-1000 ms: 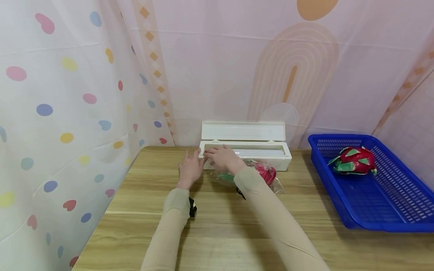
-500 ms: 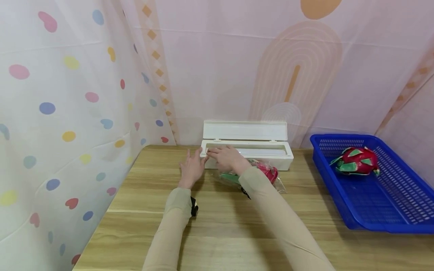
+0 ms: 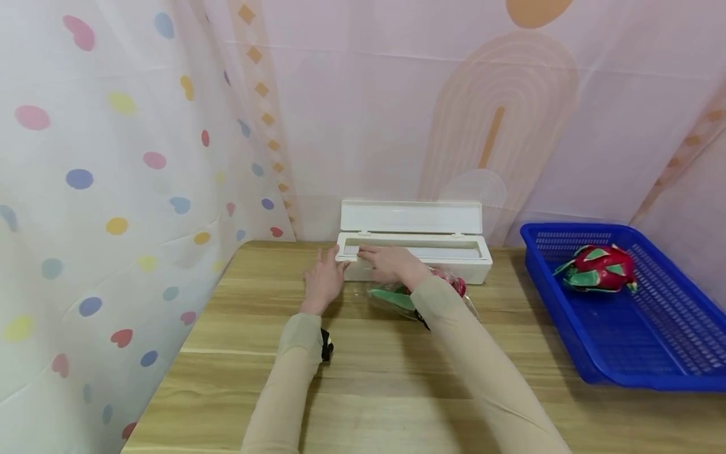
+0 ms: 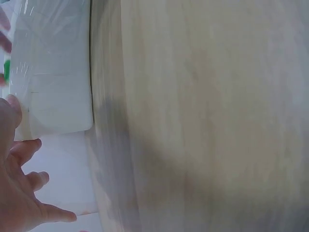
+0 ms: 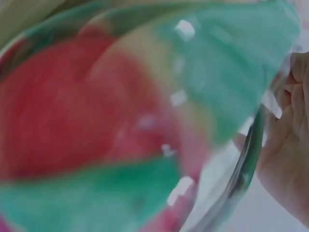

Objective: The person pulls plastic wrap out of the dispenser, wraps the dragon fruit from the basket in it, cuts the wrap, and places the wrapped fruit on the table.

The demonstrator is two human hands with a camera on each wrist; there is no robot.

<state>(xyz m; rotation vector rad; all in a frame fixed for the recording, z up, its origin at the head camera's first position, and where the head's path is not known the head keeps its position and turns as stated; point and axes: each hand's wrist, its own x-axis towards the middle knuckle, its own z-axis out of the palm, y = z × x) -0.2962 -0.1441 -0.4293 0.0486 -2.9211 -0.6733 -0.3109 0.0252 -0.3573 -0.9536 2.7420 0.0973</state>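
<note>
A white cling film box (image 3: 476,272) stands at the back of the table, its lid (image 3: 411,217) raised and a pale film roll (image 3: 445,252) inside. My left hand (image 3: 324,280) touches the box's left end with spread fingers, the thumb near its front corner. Over the front edge reaches my right hand (image 3: 391,263); its fingers appear to pinch a small green slider (image 4: 7,70), partly hidden. Below that wrist lies a red and green dragon fruit (image 3: 394,298) under clear film, partly covered by the sleeve. It fills much of the right wrist view.
A blue plastic basket (image 3: 558,309) stands at the right with another dragon fruit (image 3: 602,270) in it. Patterned cloth (image 3: 386,113) hangs behind the table and along its left side. Bare wood (image 3: 363,403) lies in front of the box.
My right hand has slid a little to the right along the box's front edge. The left hand stays at the box's left end, and the lid is still raised.
</note>
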